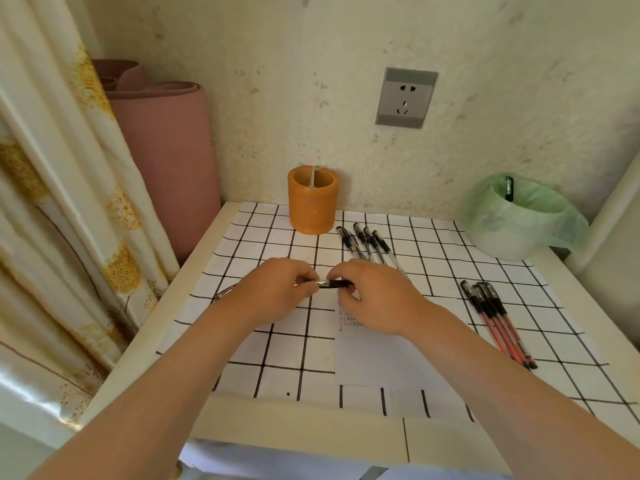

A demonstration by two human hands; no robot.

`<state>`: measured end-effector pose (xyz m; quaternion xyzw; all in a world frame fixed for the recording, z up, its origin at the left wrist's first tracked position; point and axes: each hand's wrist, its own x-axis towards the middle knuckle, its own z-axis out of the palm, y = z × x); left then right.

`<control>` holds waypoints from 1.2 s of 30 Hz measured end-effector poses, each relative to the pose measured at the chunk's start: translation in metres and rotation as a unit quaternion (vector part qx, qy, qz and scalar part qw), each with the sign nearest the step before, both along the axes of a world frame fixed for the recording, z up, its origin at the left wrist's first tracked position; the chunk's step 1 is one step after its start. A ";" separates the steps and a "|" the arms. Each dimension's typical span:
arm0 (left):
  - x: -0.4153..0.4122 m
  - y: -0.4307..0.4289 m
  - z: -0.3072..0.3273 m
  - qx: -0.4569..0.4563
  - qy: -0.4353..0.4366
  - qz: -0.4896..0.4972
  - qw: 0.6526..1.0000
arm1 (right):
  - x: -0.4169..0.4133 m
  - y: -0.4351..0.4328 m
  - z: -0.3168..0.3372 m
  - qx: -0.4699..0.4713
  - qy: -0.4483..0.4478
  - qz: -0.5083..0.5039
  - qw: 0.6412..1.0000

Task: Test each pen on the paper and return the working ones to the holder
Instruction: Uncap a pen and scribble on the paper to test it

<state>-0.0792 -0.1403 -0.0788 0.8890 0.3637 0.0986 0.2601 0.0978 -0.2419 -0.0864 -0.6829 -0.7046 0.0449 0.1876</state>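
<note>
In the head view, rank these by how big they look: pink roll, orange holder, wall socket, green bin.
Largest: pink roll.
Next: bin.
Then holder and socket, which look about alike; the socket is farther away, so unranked.

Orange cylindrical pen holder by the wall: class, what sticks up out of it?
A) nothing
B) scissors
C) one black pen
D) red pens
A: no pens rise from the orange cylindrical pen holder; the black-capped clear pens lie beside it on the checked tablecloth.
</note>
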 end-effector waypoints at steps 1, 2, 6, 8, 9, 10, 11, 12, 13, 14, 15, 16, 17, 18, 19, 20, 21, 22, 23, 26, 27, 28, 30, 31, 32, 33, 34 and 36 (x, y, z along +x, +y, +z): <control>0.003 -0.002 0.000 -0.002 -0.004 -0.007 1.000 | -0.001 0.000 0.000 0.001 -0.001 0.005 1.000; 0.005 -0.003 0.000 -0.001 -0.005 -0.013 1.000 | -0.001 0.001 -0.001 -0.001 -0.009 0.010 1.000; 0.008 -0.004 -0.001 0.040 0.005 -0.017 0.999 | 0.001 0.001 -0.001 -0.029 -0.049 0.011 0.998; 0.008 -0.003 -0.002 0.049 0.000 -0.015 0.999 | 0.002 0.001 -0.001 -0.037 -0.051 0.008 0.998; 0.008 -0.003 -0.002 0.046 -0.006 -0.019 0.999 | 0.003 0.001 -0.001 -0.040 -0.050 0.008 0.998; 0.009 -0.004 -0.002 0.039 -0.013 -0.026 0.999 | 0.003 0.000 -0.003 -0.044 -0.050 0.010 0.998; 0.010 -0.005 -0.003 0.031 -0.021 -0.034 0.999 | 0.003 -0.001 -0.004 -0.049 -0.047 0.012 0.998; 0.010 -0.006 -0.003 0.023 -0.028 -0.040 0.999 | 0.002 -0.003 -0.007 -0.052 -0.042 0.014 0.998; 0.011 -0.007 -0.004 0.016 -0.035 -0.046 0.998 | 0.002 -0.005 -0.009 -0.051 -0.038 0.013 0.998; 0.012 -0.007 -0.004 0.009 -0.042 -0.050 0.998 | 0.002 -0.007 -0.010 -0.045 -0.036 0.011 0.998; 0.013 -0.008 -0.004 0.002 -0.050 -0.054 0.997 | 0.002 -0.008 -0.011 -0.037 -0.035 0.007 0.999; 0.013 -0.009 -0.003 -0.006 -0.060 -0.056 0.997 | 0.003 -0.009 -0.011 -0.027 -0.033 0.005 0.999; 0.013 -0.009 -0.003 -0.014 -0.069 -0.057 0.996 | 0.003 -0.009 -0.010 -0.021 -0.029 0.003 0.999; 0.013 -0.009 -0.002 -0.020 -0.076 -0.058 0.995 | 0.003 -0.010 -0.009 -0.018 -0.027 0.000 0.999; 0.013 -0.009 -0.002 -0.025 -0.080 -0.058 0.995 | 0.004 -0.010 -0.008 -0.016 -0.027 -0.003 1.000; 0.013 -0.009 -0.002 -0.031 -0.083 -0.055 0.995 | 0.005 -0.010 -0.008 -0.011 -0.028 -0.006 1.000; 0.012 -0.009 -0.002 -0.036 -0.085 -0.051 0.994 | 0.005 -0.010 -0.007 -0.006 -0.029 -0.007 1.000; 0.011 -0.008 -0.001 -0.039 -0.084 -0.048 0.995 | 0.006 -0.010 -0.007 -0.004 -0.026 -0.008 1.000; 0.010 -0.007 -0.001 -0.041 -0.082 -0.046 0.995 | 0.005 -0.010 -0.006 -0.009 -0.020 -0.008 1.000; 0.005 -0.004 0.000 -0.025 -0.055 -0.042 0.997 | 0.003 -0.011 -0.005 -0.043 0.010 -0.010 0.999; 0.004 -0.003 -0.001 -0.013 -0.039 -0.037 0.998 | 0.003 -0.013 -0.004 -0.055 0.033 -0.008 0.998; 0.002 -0.002 -0.002 -0.004 -0.021 -0.033 0.999 | 0.004 -0.015 -0.003 -0.067 0.066 -0.006 0.996; -0.001 -0.002 -0.003 0.006 0.012 -0.030 0.999 | 0.009 -0.017 -0.002 -0.078 0.143 -0.009 0.987; -0.001 -0.002 -0.003 0.005 0.023 -0.033 0.999 | 0.011 -0.018 -0.002 -0.077 0.174 -0.020 0.982; -0.001 -0.002 -0.003 0.001 0.032 -0.037 0.999 | 0.013 -0.018 -0.002 -0.076 0.204 -0.034 0.976; 0.000 -0.003 -0.002 -0.006 0.040 -0.043 0.998 | 0.014 -0.018 -0.003 -0.076 0.244 -0.049 0.965; 0.000 -0.005 -0.002 -0.014 0.047 -0.050 0.998 | 0.013 -0.018 -0.004 -0.078 0.301 -0.064 0.948; 0.002 -0.008 -0.003 -0.027 0.059 -0.067 0.996 | 0.010 -0.018 -0.004 -0.086 0.434 -0.084 0.893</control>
